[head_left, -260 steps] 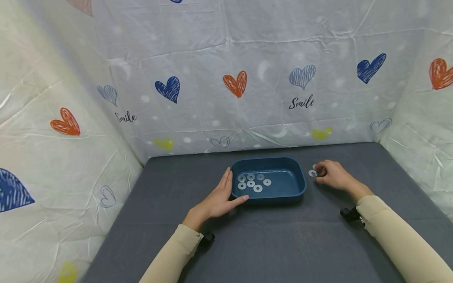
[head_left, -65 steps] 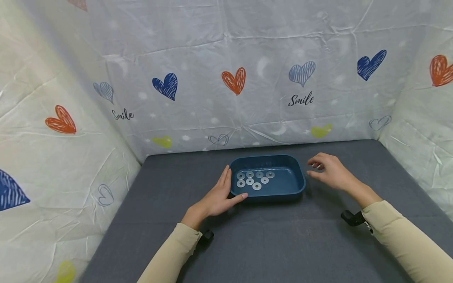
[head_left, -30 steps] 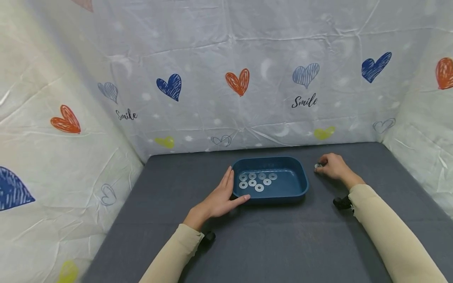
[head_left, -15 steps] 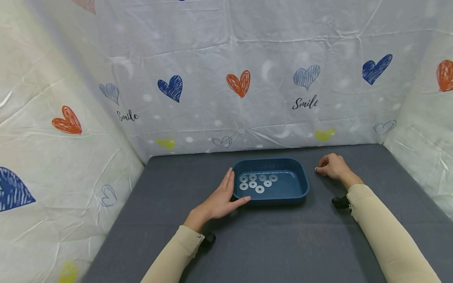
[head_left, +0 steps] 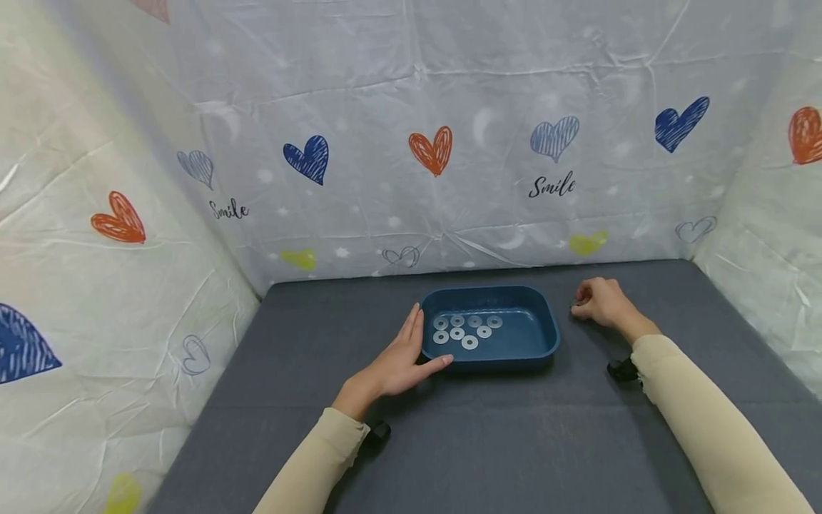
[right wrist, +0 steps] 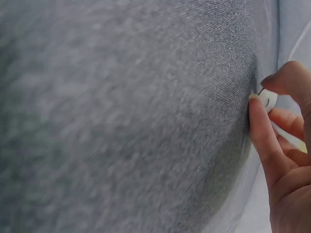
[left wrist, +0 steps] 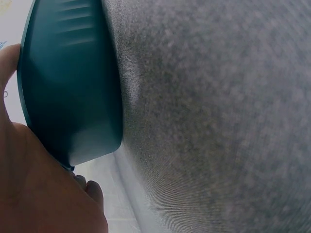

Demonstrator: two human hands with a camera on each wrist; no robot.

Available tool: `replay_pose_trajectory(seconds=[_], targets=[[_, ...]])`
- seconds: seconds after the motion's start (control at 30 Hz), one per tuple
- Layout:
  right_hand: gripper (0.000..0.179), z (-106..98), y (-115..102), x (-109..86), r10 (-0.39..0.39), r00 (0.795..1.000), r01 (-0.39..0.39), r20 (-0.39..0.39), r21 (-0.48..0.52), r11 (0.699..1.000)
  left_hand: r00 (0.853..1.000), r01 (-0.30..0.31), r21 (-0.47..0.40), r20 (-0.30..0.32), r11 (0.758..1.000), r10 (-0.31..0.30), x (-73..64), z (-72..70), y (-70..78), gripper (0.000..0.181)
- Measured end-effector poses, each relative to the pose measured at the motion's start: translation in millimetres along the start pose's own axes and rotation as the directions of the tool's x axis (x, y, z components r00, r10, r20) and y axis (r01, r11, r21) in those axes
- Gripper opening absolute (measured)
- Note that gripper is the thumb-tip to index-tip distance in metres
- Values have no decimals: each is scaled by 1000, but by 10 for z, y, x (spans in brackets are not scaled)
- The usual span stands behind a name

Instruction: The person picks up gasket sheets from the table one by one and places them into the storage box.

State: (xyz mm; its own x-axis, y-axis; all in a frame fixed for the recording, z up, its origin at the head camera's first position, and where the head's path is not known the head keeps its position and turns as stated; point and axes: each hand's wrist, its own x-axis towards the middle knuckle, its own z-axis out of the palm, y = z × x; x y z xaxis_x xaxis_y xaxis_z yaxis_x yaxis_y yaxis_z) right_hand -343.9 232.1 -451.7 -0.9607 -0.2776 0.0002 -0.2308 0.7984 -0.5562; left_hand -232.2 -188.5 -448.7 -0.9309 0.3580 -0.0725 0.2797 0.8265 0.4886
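A dark blue rectangular tray [head_left: 507, 362] stands on the table, with several flat silver washers [head_left: 470, 343] lying in its left half. My left hand [head_left: 394, 363] rests against the tray's left end, fingers straight along the side and thumb at the front rim. The left wrist view shows this hand [left wrist: 43, 189] beside the tray's outer wall [left wrist: 73, 92]. To the right of the tray, my right hand [head_left: 606, 303] is low over the table. In the right wrist view its thumb and a finger pinch a washer [right wrist: 268, 99] close to the cloth; the head view mostly hides it.
A dark grey cloth covers the table [head_left: 501, 442]. White sheeting printed with hearts [head_left: 432, 151] hangs behind the table and along both sides. A black band with a small device [head_left: 621, 370] sits at the right wrist.
Since the earliest frame, one more washer lies in the tray. The right hand came back to the tabletop right of the tray and took hold of a washer. The left hand stays put.
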Motion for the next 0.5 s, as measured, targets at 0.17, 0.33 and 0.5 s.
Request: replay_pose_trajectory(seconds=[0.17, 0.33, 0.5], targets=[[22, 7, -2, -87, -69, 997, 70, -27, 30, 997, 1000, 6, -6, 4, 1000, -6, -6, -6, 6, 115], [22, -31, -47, -147, -111, 990, 116, -86, 64, 991, 1000, 8, -5, 2, 1000, -8, 0, -13, 10, 116], [20, -72, -141, -224, -136, 981, 150, -135, 104, 983, 1000, 8, 2, 7, 1000, -8, 12, -16, 6, 115]])
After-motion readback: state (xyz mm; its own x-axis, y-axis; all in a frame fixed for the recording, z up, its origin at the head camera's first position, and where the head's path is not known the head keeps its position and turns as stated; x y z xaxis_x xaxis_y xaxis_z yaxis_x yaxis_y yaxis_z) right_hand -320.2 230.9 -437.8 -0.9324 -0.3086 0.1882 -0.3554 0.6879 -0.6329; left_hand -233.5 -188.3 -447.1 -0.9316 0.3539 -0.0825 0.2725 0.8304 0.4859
